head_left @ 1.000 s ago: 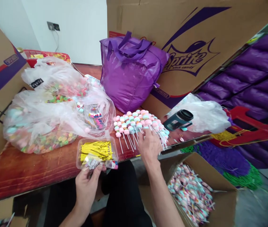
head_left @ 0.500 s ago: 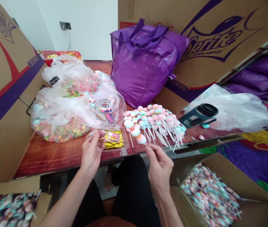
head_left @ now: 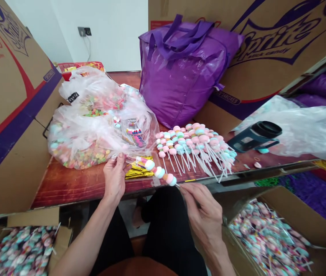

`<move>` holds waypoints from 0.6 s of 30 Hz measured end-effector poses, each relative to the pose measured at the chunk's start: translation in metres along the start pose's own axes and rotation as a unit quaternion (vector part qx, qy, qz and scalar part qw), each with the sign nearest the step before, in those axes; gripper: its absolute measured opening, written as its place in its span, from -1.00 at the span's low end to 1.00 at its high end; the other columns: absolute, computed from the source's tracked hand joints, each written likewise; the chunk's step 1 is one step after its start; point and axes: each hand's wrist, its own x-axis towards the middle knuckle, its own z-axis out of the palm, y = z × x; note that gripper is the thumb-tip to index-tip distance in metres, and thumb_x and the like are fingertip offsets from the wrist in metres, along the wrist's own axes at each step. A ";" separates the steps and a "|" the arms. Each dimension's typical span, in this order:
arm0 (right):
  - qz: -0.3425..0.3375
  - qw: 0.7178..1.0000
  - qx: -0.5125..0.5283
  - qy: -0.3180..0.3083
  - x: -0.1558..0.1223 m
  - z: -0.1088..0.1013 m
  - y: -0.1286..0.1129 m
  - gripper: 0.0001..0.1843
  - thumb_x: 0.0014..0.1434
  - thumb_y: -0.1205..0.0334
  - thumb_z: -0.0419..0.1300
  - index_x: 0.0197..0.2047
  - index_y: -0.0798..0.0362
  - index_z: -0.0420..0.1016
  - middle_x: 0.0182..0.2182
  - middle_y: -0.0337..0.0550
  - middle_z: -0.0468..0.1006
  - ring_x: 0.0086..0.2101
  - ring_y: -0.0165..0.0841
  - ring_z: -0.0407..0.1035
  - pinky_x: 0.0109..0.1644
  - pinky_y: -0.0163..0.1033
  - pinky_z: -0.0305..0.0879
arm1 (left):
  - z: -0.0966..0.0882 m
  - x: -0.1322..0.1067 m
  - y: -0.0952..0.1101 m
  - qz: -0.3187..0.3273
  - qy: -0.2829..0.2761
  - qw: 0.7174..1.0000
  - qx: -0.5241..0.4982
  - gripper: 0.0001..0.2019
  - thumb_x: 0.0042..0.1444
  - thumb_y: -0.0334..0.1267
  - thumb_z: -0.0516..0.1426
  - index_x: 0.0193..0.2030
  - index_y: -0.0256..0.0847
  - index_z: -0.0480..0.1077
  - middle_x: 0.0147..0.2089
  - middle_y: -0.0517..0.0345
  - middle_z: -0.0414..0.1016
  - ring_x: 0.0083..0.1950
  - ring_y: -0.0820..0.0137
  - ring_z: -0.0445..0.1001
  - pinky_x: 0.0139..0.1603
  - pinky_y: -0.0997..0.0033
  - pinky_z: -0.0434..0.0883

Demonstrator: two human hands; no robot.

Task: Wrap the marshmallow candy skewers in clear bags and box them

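Observation:
My right hand (head_left: 201,203) pinches the white stick of a marshmallow skewer (head_left: 159,171), strung with pink, white, blue and orange pieces. Its far end points up-left toward my left hand (head_left: 115,172), which is closed on a small clear plastic wrapper (head_left: 129,158). The skewer's tip meets the wrapper's opening; how far inside it lies I cannot tell. Under them sits a clear tray (head_left: 155,159) of gold twist ties (head_left: 137,170). Just beyond my right hand, a pile of marshmallow skewers (head_left: 191,140) lies with sticks toward me.
Clear bags of candy (head_left: 82,126) fill the table's left. A purple bag (head_left: 186,76) stands behind the pile, with a dark bottle (head_left: 255,136) and white plastic bag (head_left: 303,130) to the right. Below the table edge, cartons of wrapped skewers flank me, left (head_left: 52,255) and right (head_left: 289,207).
The skewer in my right hand has swung down and left, its tip now at the wrapper in my left hand. The camera view has shifted slightly left.

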 end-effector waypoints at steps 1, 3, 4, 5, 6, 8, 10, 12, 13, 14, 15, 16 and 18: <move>0.003 1.000 0.004 -0.010 0.001 0.000 0.001 -0.86 0.27 0.34 0.20 -0.22 -0.04 0.60 -0.34 -0.16 0.62 -0.30 -0.29 0.48 -0.13 -0.16 0.40 | -0.001 0.001 -0.001 0.006 -0.006 1.000 0.007 -0.60 -0.21 -0.07 0.45 -0.34 -0.26 0.45 -0.36 0.23 0.56 -0.38 0.52 0.54 -0.34 0.56 0.43; 0.020 0.999 0.024 -0.032 0.002 0.001 0.002 -0.87 0.27 0.31 0.20 -0.25 -0.03 0.60 -0.34 -0.15 0.62 -0.31 -0.30 0.48 -0.18 -0.17 0.41 | -0.002 0.004 -0.001 0.009 -0.022 1.000 0.019 -0.60 -0.19 -0.05 0.44 -0.35 -0.26 0.44 -0.38 0.23 0.55 -0.41 0.52 0.53 -0.35 0.55 0.43; 0.031 0.998 0.033 -0.041 0.002 0.002 0.003 -0.87 0.27 0.29 0.20 -0.25 -0.03 0.60 -0.35 -0.16 0.61 -0.32 -0.30 0.49 -0.20 -0.19 0.41 | -0.002 0.005 -0.002 0.011 -0.026 0.999 0.024 -0.60 -0.18 -0.04 0.43 -0.35 -0.26 0.44 -0.39 0.23 0.55 -0.43 0.52 0.53 -0.36 0.55 0.43; 0.042 0.997 0.039 -0.047 0.002 0.003 0.004 -0.87 0.27 0.28 0.20 -0.26 -0.03 0.60 -0.35 -0.16 0.61 -0.33 -0.30 0.49 -0.21 -0.20 0.40 | -0.003 0.007 -0.002 0.016 -0.028 0.999 0.029 -0.59 -0.18 -0.03 0.43 -0.35 -0.26 0.44 -0.40 0.24 0.54 -0.45 0.53 0.52 -0.37 0.55 0.43; 0.052 0.996 0.044 -0.052 0.002 0.003 0.005 -0.88 0.27 0.26 0.21 -0.26 -0.02 0.59 -0.36 -0.17 0.61 -0.34 -0.31 0.48 -0.22 -0.21 0.40 | -0.004 0.008 -0.001 0.020 -0.027 0.999 0.035 -0.59 -0.18 -0.03 0.43 -0.35 -0.26 0.44 -0.41 0.24 0.54 -0.47 0.54 0.51 -0.39 0.56 0.43; 0.069 0.995 0.048 -0.052 0.002 0.004 0.006 -0.88 0.26 0.24 0.21 -0.28 -0.02 0.59 -0.38 -0.19 0.60 -0.37 -0.32 0.47 -0.24 -0.23 0.39 | -0.006 0.010 -0.001 0.021 -0.025 0.998 0.053 -0.57 -0.21 -0.02 0.44 -0.34 -0.27 0.45 -0.41 0.23 0.54 -0.49 0.53 0.51 -0.43 0.56 0.43; 0.086 0.994 0.053 -0.046 0.002 0.005 0.006 -0.89 0.26 0.23 0.22 -0.29 -0.02 0.58 -0.40 -0.20 0.59 -0.39 -0.34 0.45 -0.26 -0.25 0.37 | -0.008 0.011 0.000 0.011 -0.026 0.997 0.072 -0.55 -0.23 -0.01 0.45 -0.34 -0.29 0.46 -0.40 0.20 0.56 -0.48 0.51 0.52 -0.49 0.58 0.41; 0.098 0.993 0.057 -0.043 0.001 0.006 0.006 -0.88 0.26 0.22 0.22 -0.29 -0.01 0.58 -0.40 -0.20 0.58 -0.39 -0.34 0.44 -0.26 -0.26 0.37 | -0.009 0.010 0.001 0.000 -0.024 0.996 0.081 -0.54 -0.25 -0.01 0.45 -0.33 -0.30 0.47 -0.39 0.17 0.57 -0.48 0.49 0.53 -0.52 0.58 0.40; 0.102 0.992 0.057 -0.043 0.000 0.007 0.005 -0.88 0.26 0.22 0.22 -0.29 0.00 0.58 -0.40 -0.19 0.58 -0.39 -0.34 0.44 -0.25 -0.25 0.37 | -0.010 0.010 0.001 -0.003 -0.022 0.996 0.082 -0.53 -0.25 0.00 0.45 -0.33 -0.29 0.47 -0.39 0.17 0.57 -0.48 0.49 0.53 -0.53 0.58 0.41; 0.103 0.992 0.056 -0.044 -0.001 0.008 0.004 -0.87 0.27 0.22 0.21 -0.28 0.00 0.58 -0.39 -0.18 0.58 -0.39 -0.34 0.44 -0.25 -0.25 0.38 | -0.010 0.010 0.001 -0.005 -0.019 0.996 0.082 -0.53 -0.25 -0.01 0.45 -0.32 -0.29 0.46 -0.39 0.17 0.57 -0.49 0.49 0.52 -0.52 0.58 0.42; 0.101 0.992 0.056 -0.045 -0.001 0.008 0.003 -0.87 0.27 0.22 0.21 -0.28 0.00 0.58 -0.39 -0.18 0.58 -0.38 -0.34 0.45 -0.24 -0.24 0.38 | -0.010 0.009 0.001 -0.007 -0.016 0.997 0.081 -0.54 -0.25 -0.01 0.45 -0.32 -0.29 0.46 -0.39 0.18 0.57 -0.49 0.50 0.52 -0.51 0.58 0.43; 0.093 0.993 0.055 -0.046 -0.002 0.009 0.003 -0.87 0.28 0.23 0.20 -0.27 0.00 0.58 -0.38 -0.18 0.58 -0.38 -0.33 0.45 -0.24 -0.24 0.38 | -0.010 0.009 0.001 -0.007 -0.012 0.997 0.079 -0.54 -0.25 -0.02 0.45 -0.32 -0.29 0.46 -0.39 0.18 0.56 -0.50 0.50 0.52 -0.50 0.57 0.43; 0.066 0.995 0.055 -0.047 -0.003 0.010 0.002 -0.88 0.26 0.25 0.21 -0.27 -0.01 0.59 -0.38 -0.17 0.59 -0.37 -0.33 0.46 -0.24 -0.23 0.39 | -0.009 0.009 0.001 -0.002 -0.002 0.998 0.069 -0.54 -0.25 -0.02 0.45 -0.33 -0.28 0.44 -0.39 0.19 0.56 -0.48 0.49 0.53 -0.48 0.57 0.44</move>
